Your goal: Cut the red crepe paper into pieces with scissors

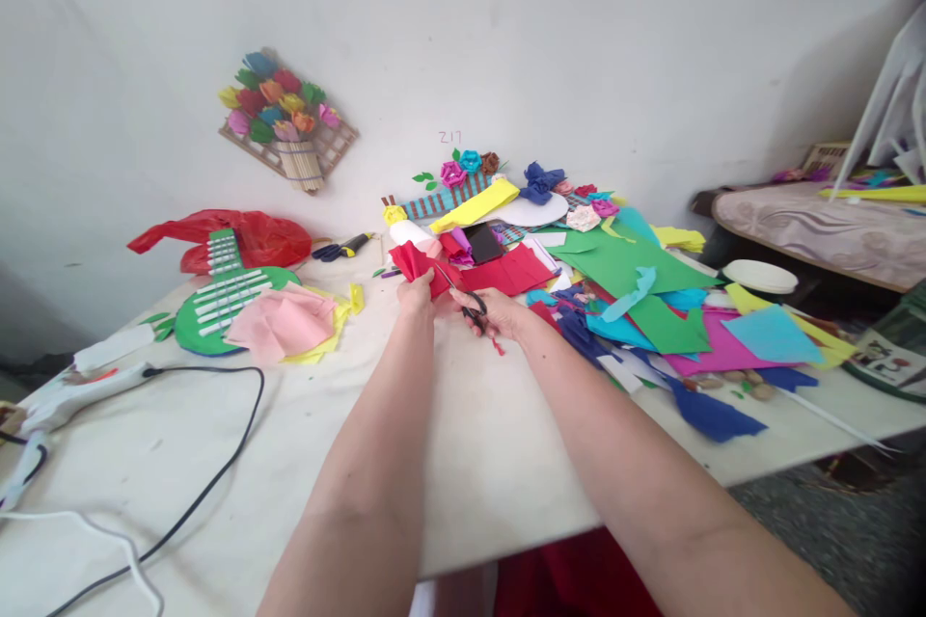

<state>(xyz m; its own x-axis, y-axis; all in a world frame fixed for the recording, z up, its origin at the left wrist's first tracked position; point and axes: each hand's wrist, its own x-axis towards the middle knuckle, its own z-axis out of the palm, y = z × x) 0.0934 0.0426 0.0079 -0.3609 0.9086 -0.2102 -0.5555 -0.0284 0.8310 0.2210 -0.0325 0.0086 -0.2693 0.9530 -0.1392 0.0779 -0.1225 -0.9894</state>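
My left hand (418,293) is closed on a piece of red crepe paper (412,260) in the middle of the table. Black-handled scissors (476,308) sit in my right hand (498,310), fingers wrapped about the handles. The scissor blades reach left to the red paper's edge; whether they are apart is too small to tell. Just behind my right hand lies a larger red crepe paper sheet (515,270). A small red scrap (499,347) hangs or lies below the scissors.
Coloured paper sheets, such as a green one (637,260), are heaped on the right. At left stand a green paper guitar shape (209,333), pink crepe paper (282,320), a red plastic bag (267,236) and pliers (342,248). A black cable (238,443) crosses the table (318,463).
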